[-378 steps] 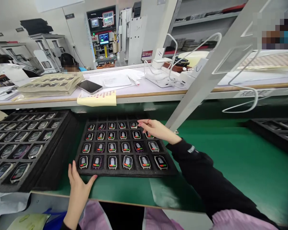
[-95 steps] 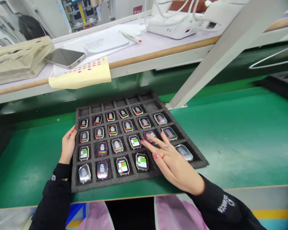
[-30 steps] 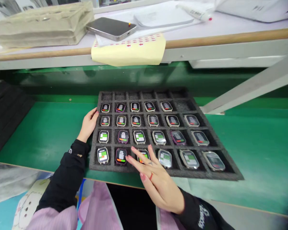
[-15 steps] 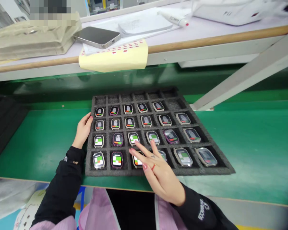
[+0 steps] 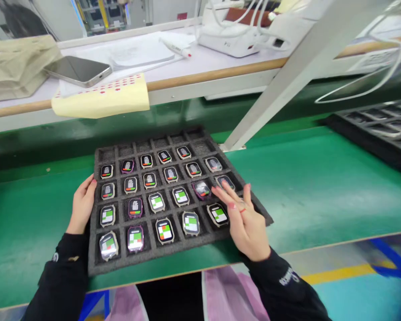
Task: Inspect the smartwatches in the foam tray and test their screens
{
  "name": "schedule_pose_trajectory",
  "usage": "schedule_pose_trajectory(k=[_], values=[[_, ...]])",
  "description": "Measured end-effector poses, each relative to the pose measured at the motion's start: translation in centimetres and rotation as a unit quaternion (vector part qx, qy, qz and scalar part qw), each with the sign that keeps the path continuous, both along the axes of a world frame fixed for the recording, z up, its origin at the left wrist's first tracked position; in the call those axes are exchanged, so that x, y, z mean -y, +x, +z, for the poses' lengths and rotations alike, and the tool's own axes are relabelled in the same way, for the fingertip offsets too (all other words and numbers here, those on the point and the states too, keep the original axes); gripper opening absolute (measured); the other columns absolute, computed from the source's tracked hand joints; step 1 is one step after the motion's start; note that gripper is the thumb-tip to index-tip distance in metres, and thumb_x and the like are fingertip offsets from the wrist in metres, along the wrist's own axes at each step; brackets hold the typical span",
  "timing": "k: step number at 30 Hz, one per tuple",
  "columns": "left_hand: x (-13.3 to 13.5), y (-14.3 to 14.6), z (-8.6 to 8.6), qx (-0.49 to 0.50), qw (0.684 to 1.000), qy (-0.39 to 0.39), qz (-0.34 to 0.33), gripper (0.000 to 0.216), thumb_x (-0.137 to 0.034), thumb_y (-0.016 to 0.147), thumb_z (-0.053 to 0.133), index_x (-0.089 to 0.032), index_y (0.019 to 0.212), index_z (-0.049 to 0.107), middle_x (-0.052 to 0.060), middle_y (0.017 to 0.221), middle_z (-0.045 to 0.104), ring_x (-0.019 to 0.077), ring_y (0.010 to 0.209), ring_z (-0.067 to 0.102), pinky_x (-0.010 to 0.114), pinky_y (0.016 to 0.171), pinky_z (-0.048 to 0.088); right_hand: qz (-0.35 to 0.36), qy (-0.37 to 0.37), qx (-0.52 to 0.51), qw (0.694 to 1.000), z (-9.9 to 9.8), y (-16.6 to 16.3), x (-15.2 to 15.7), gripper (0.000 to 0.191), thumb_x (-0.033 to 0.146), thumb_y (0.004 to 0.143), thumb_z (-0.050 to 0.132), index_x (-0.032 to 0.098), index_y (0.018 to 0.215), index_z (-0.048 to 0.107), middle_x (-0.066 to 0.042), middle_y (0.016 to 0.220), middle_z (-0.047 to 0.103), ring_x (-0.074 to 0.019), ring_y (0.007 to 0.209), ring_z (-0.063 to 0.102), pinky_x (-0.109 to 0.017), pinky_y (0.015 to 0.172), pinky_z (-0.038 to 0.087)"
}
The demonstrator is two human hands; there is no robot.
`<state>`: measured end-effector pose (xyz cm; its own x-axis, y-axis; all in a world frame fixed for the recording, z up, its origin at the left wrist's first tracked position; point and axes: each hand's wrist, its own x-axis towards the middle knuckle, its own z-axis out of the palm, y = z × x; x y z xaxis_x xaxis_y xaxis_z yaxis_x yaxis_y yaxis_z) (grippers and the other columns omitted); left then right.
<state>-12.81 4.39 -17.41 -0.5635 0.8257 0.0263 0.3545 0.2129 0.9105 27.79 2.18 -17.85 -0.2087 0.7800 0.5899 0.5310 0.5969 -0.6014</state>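
Observation:
A dark grey foam tray [image 5: 183,243] with square compartments lies on the green bench top. Several smartwatches sit in its compartments, faces up with screens lit. Some screens show green and white blocks, as on the watch at the front [image 5: 165,230]; others show dark faces with a coloured bar, as on a purple-framed watch [image 5: 135,207]. My left hand [image 5: 82,203] grips the tray's left edge, its thumb near the rim. Over the tray's right side hovers my right hand [image 5: 249,223], fingers spread and holding nothing. It partly hides the watches below.
Above the bench runs a shelf [image 5: 187,81] with a phone [image 5: 80,70], a paper bag [image 5: 20,67], a marker [image 5: 175,47] and a white device with cables [image 5: 225,41]. A slanted white post [image 5: 274,84] stands behind the tray. Another dark tray [image 5: 384,129] lies far right.
My view has swung right, bringing the second tray into sight. My right hand has moved from the front middle watches to the tray's right side. My left hand stays on the left edge.

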Motion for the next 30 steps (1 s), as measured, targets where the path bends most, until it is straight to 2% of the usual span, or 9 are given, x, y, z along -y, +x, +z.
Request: schedule_pose_trajectory(k=[4, 9, 13, 18, 21, 26, 30], values=[[0.1, 0.2, 0.3, -0.011, 1.0, -0.013, 0.021, 0.043, -0.036, 0.089, 0.06, -0.017, 0.126, 0.069, 0.009, 0.132, 0.067, 0.0272, 0.126, 0.061, 0.041, 0.113, 0.044, 0.005, 0.017, 0.029, 0.999, -0.6, 0.0, -0.3, 0.042, 0.012, 0.108, 0.032, 0.019, 0.139, 0.058, -0.007, 0.131, 0.065, -0.0296, 0.135, 0.048, -0.063, 0.124, 0.007], [0.0, 0.1, 0.4, -0.01, 0.998, -0.041, 0.046, 0.043, -0.034, 0.086, 0.06, -0.019, 0.126, 0.07, 0.005, 0.13, 0.069, 0.0278, 0.125, 0.062, 0.041, 0.113, 0.045, 0.016, 0.006, 0.069, 0.997, -0.2, -0.2, -0.6, 0.042, 0.011, 0.105, 0.033, 0.015, 0.136, 0.061, -0.008, 0.126, 0.067, -0.0318, 0.136, 0.047, -0.066, 0.122, 0.011], [-0.3, 0.1, 0.6, -0.024, 0.996, -0.048, 0.073, 0.044, -0.032, 0.085, 0.06, -0.017, 0.125, 0.07, 0.005, 0.129, 0.07, 0.0286, 0.126, 0.061, 0.042, 0.114, 0.043, -0.002, 0.004, -0.013, 1.0, 0.5, 0.1, -0.3, 0.044, 0.012, 0.107, 0.03, 0.02, 0.137, 0.061, -0.006, 0.126, 0.067, -0.03, 0.132, 0.052, -0.066, 0.123, 0.009], [-0.5, -0.1, 0.4, -0.041, 0.994, -0.048, 0.09, 0.04, -0.034, 0.083, 0.06, -0.021, 0.118, 0.074, 0.002, 0.125, 0.072, 0.0284, 0.124, 0.062, 0.042, 0.114, 0.044, -0.073, 0.002, -0.07, 0.995, 1.2, 2.1, -0.4, 0.041, 0.016, 0.11, 0.032, 0.024, 0.13, 0.067, -0.004, 0.125, 0.068, -0.0295, 0.129, 0.055, -0.064, 0.124, 0.007], [-0.6, -0.6, 0.1, -0.045, 0.993, -0.048, 0.097, 0.04, -0.035, 0.08, 0.061, -0.023, 0.115, 0.075, 0.002, 0.123, 0.073, 0.0293, 0.123, 0.063, 0.043, 0.113, 0.045, -0.096, -0.003, -0.05, 0.994, 0.9, 3.4, -1.0, 0.04, 0.018, 0.11, 0.032, 0.021, 0.127, 0.068, -0.005, 0.123, 0.069, -0.03, 0.13, 0.054, -0.064, 0.124, 0.007], [-0.7, -0.9, -0.3, -0.046, 0.993, -0.048, 0.1, 0.04, -0.036, 0.078, 0.061, -0.024, 0.114, 0.075, 0.002, 0.122, 0.073, 0.0302, 0.12, 0.065, 0.044, 0.11, 0.048, -0.063, -0.055, 0.023, 0.996, 0.2, 4.4, -1.8, 0.04, 0.022, 0.111, 0.031, 0.016, 0.13, 0.065, -0.008, 0.126, 0.067, -0.0318, 0.136, 0.047, -0.069, 0.122, 0.009], [-0.8, -1.0, -0.3, -0.062, 0.993, -0.043, 0.093, 0.037, -0.034, 0.078, 0.061, -0.023, 0.111, 0.076, 0.001, 0.122, 0.073, 0.0292, 0.122, 0.063, 0.043, 0.113, 0.045, -0.058, -0.041, 0.038, 0.997, 1.0, 5.1, -3.1, 0.042, 0.025, 0.111, 0.03, 0.015, 0.131, 0.065, -0.008, 0.126, 0.067, -0.0316, 0.135, 0.048, -0.068, 0.123, 0.01]])
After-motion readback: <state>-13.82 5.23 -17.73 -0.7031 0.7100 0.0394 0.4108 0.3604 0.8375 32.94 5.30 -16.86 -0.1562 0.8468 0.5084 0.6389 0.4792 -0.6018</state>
